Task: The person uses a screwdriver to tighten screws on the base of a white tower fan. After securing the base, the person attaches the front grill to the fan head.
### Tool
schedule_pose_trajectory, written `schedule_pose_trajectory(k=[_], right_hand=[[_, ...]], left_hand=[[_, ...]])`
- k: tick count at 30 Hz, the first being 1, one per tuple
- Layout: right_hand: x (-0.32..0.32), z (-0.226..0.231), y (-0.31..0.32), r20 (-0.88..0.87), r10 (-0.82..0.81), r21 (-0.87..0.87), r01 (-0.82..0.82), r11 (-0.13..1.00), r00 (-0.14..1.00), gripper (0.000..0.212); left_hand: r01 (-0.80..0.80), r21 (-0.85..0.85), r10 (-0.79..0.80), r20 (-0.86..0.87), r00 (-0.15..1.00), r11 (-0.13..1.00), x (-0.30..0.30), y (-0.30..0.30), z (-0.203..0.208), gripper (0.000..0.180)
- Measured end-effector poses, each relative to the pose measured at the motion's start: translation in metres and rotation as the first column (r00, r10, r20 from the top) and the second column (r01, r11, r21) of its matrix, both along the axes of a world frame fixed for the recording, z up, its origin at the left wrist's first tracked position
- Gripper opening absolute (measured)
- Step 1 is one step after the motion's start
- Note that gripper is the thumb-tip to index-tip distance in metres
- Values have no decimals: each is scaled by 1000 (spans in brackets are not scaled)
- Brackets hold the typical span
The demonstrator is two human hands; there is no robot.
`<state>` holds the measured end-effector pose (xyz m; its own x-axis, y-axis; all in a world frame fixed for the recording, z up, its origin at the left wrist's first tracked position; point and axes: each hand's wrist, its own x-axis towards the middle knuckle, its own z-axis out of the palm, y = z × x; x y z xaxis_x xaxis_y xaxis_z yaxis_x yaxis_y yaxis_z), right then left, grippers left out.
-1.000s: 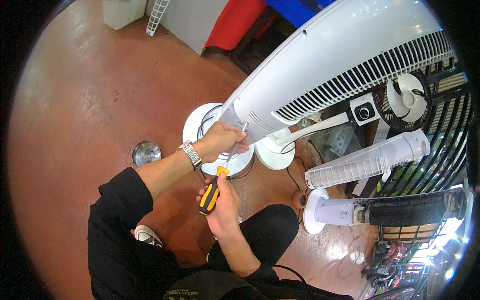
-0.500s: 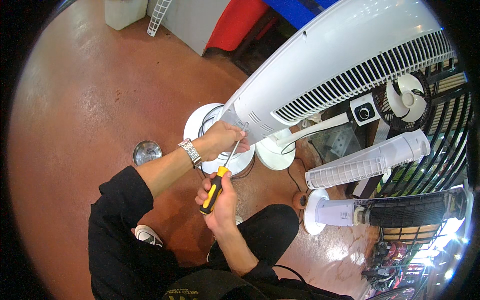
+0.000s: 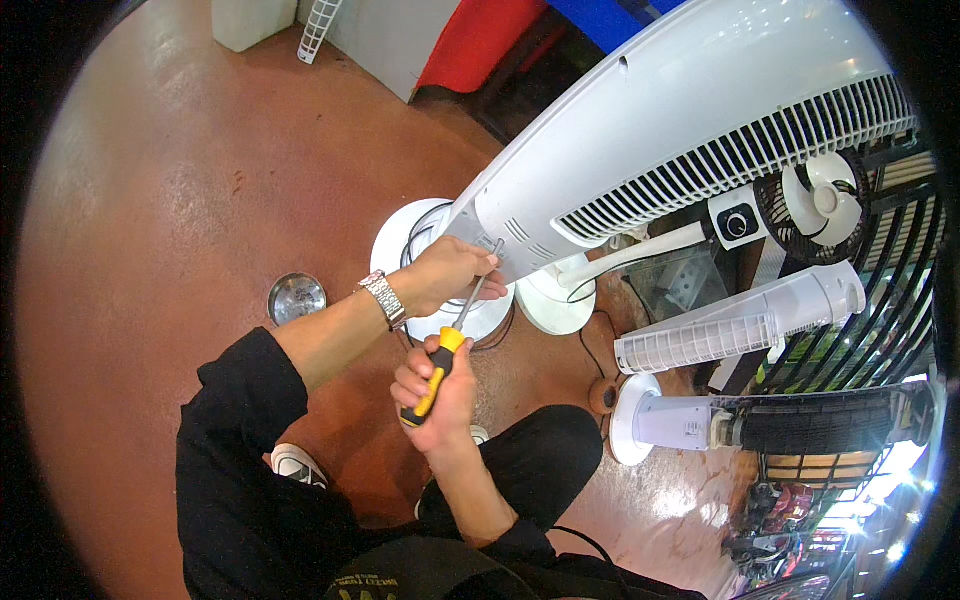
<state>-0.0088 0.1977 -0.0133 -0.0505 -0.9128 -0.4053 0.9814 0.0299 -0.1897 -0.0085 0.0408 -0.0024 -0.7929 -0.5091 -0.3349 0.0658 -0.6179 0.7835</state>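
A large white tower fan [image 3: 590, 140] leans up toward the upper right, with its round white base [image 3: 395, 228] and a loop of dark cord below it. My right hand [image 3: 447, 395] is closed around the black-and-yellow handle of a screwdriver [image 3: 445, 348]. Its metal shaft slants up to the lower part of the fan's housing. With a metal-banded watch on the wrist, my left hand [image 3: 447, 275] is closed, thumb and fingers steadying the shaft near the tip, against the housing. Whatever the tip meets is too small to make out.
On the reddish floor at left lies a round metal dish [image 3: 297, 298]. To the right stand a small fan [image 3: 825, 200] with white blades, a detached white grille housing [image 3: 690, 345] and an opened tower fan [image 3: 670, 423]. A white grille strip [image 3: 318, 30] leans against the far wall.
The screwdriver handle has turned a little in my right hand, whose fingers have shifted on it. The left hand still steadies the shaft; the view has shifted slightly.
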Motion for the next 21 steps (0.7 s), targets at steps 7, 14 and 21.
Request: schedule_pose_trajectory(k=[7,14,21], right_hand=[[19,26,-8,-208,-109,362,180,915,972,36],[5,2,4,127,-47,-164,68,984,991,33],[19,19,-7,-163,-141,277,183,943,976,33]], left_hand=[[-5,-31,7,59,998,1000,2,-3,0,31],[40,21,-40,16,999,999,-2,1,4,34],[-21,-7,22,99,995,1000,0,-2,5,35]])
